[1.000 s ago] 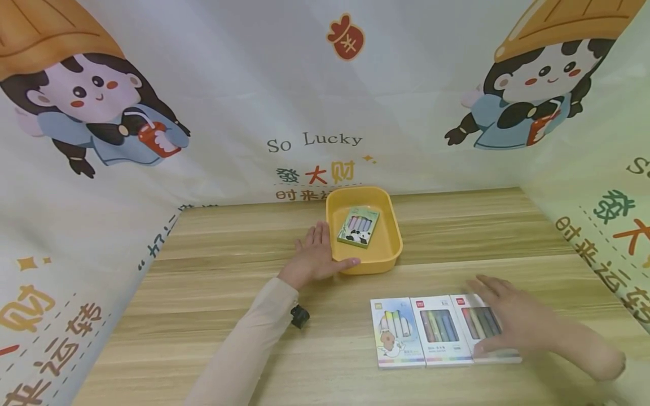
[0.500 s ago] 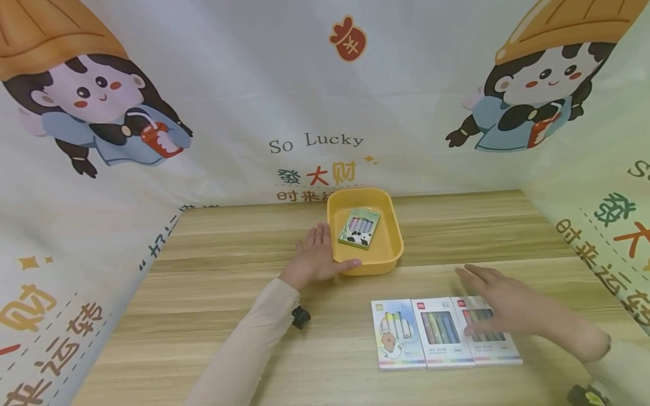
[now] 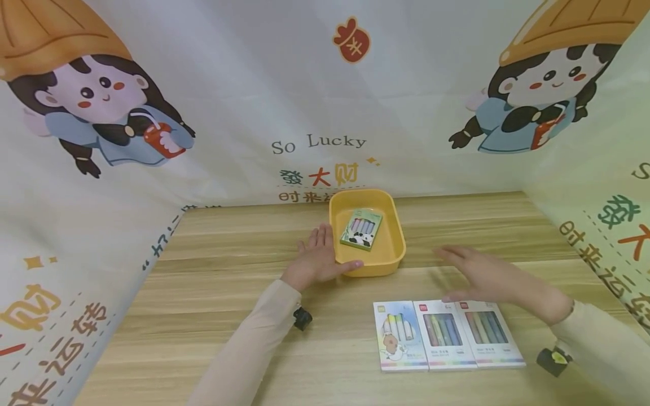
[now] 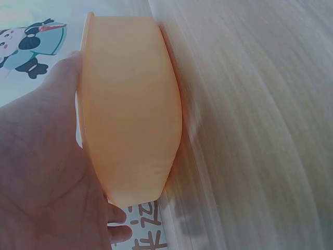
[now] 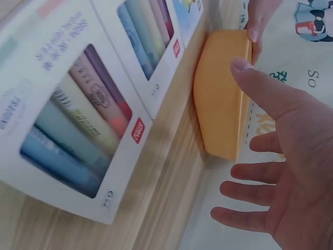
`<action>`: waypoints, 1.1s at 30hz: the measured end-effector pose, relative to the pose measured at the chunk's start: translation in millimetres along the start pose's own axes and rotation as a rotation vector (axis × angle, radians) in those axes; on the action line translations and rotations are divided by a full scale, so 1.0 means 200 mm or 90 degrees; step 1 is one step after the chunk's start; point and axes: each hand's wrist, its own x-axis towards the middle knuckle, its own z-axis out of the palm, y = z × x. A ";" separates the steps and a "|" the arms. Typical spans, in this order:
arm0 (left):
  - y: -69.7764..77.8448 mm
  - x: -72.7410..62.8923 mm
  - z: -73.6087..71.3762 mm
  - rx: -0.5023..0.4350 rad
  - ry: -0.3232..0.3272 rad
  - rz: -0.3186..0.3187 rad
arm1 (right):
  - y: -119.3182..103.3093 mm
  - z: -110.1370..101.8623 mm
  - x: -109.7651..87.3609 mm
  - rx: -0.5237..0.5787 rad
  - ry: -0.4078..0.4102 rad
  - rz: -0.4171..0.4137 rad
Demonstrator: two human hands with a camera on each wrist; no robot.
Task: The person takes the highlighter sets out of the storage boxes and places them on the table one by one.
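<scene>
My left hand [image 3: 317, 259] rests against the left side of a yellow plastic bin [image 3: 373, 270], fingers straight along its side and thumb over the front rim. In the left wrist view, the thumb lies along the rim of the bin [image 4: 132, 104]. A green highlighter box [image 3: 361, 228] with a panda picture lies flat inside. My right hand [image 3: 482, 276] holds nothing; it hovers behind the rightmost white highlighter box [image 3: 492, 338], fingers spread in the right wrist view. Left of that box lie another white windowed box [image 3: 449, 352] and a blue-and-white cartoon box [image 3: 401, 338], side by side.
The wood-grain table [image 3: 213, 270] is enclosed at the back and sides by a white printed cloth [image 3: 244, 84]. The bin stands near the back cloth. A small black wrist camera [image 3: 303, 318] sits under the left sleeve, another wrist camera [image 3: 552, 361] under the right.
My right hand has moved left and away from me, from over the rightmost white box toward the bin, uncovering that box. The left hand keeps its place on the bin.
</scene>
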 end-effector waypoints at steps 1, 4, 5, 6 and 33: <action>0.00 0.00 0.00 -0.001 0.000 0.000 | 0.00 -0.01 0.01 0.002 -0.001 0.004; 0.01 0.00 0.00 -0.003 -0.003 -0.001 | -0.01 -0.02 0.04 0.014 -0.005 0.014; 0.01 0.00 0.00 -0.004 -0.002 -0.001 | -0.01 -0.02 0.05 0.018 -0.007 0.017; 0.01 0.00 0.00 -0.004 -0.002 -0.001 | -0.01 -0.02 0.05 0.023 -0.008 0.022; 0.00 0.01 0.02 0.014 0.010 -0.005 | -0.01 -0.08 0.38 0.038 -0.021 0.016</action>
